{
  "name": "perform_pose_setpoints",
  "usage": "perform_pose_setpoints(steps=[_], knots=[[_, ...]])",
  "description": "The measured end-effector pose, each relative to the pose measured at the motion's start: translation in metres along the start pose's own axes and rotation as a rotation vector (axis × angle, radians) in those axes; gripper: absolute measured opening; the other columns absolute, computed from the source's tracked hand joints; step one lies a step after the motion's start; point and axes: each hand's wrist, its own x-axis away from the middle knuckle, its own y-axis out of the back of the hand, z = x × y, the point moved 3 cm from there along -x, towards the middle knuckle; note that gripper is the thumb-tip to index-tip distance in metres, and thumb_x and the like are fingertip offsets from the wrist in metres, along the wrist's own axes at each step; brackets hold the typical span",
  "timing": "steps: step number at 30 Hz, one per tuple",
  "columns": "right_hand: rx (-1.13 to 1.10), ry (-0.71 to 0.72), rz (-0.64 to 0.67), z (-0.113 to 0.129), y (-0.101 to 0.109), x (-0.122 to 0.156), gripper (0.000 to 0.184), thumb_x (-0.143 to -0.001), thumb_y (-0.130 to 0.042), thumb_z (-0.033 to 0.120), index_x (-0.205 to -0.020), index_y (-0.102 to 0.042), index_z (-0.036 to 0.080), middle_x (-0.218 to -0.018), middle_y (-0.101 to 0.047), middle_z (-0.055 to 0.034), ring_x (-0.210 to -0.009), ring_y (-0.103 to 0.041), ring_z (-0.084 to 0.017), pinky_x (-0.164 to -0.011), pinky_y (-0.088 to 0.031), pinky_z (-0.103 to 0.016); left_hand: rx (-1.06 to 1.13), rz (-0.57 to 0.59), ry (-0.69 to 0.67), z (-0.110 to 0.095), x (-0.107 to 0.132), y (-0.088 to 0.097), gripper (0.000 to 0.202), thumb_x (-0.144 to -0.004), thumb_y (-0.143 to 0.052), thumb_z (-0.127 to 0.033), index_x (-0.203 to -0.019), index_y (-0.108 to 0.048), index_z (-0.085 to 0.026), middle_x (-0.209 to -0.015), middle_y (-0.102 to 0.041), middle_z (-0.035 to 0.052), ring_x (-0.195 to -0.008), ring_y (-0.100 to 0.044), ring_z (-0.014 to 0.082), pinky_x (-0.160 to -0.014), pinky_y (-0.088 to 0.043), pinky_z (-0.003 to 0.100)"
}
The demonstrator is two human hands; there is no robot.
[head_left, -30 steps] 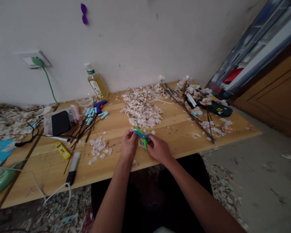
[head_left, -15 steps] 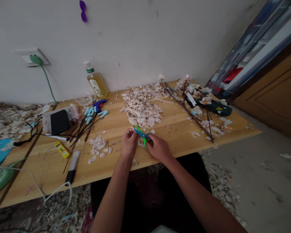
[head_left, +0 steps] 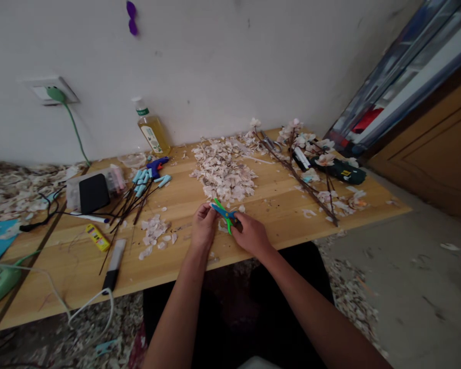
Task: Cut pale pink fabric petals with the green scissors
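Note:
My right hand (head_left: 250, 233) grips a pair of blue and green scissors (head_left: 228, 215) by the handles. Their blades point away to the left and stand apart. At the blade tips, my left hand (head_left: 203, 220) pinches a small pale petal, mostly hidden by the fingers. Just beyond both hands lies a big heap of pale petals (head_left: 226, 171). A smaller pile of petals (head_left: 153, 229) rests on the table left of my left hand.
On the left are a yellow box (head_left: 97, 237), a black-handled scraper (head_left: 114, 266), a black phone (head_left: 94, 193), dark stems and a blue glue gun (head_left: 157, 166). A bottle (head_left: 152, 130) stands by the wall. Flowering branches (head_left: 299, 177) and a dark green pouch (head_left: 343, 170) lie right.

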Motion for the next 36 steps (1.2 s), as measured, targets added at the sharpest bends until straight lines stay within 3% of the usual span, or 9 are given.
perform_pose_setpoints(steps=[8,36], knots=[[-0.003,0.001,0.009,0.0013,0.0019,-0.0005,0.025,-0.085,-0.060,0.026,-0.110,-0.065,0.025,-0.103,-0.072,-0.0046,-0.088,-0.065,-0.022,-0.072,-0.044,-0.030,-0.069,0.007,-0.059,-0.0003,-0.0007,0.0018,0.025,-0.068,-0.083,-0.034,-0.078,-0.067,-0.018,-0.071,-0.064,-0.0011,-0.063,-0.059,0.0088,-0.066,-0.048,0.021],[0.006,0.002,-0.001,-0.0006,0.0009,-0.0007,0.026,-0.085,-0.059,0.024,-0.110,-0.065,0.025,-0.108,-0.072,-0.0047,-0.092,-0.066,-0.023,-0.075,-0.045,-0.031,-0.039,-0.015,-0.062,-0.0034,-0.0005,0.0010,0.030,-0.065,-0.084,-0.035,-0.079,-0.064,-0.017,-0.073,-0.065,-0.0006,-0.064,-0.060,0.0088,-0.068,-0.050,0.021]])
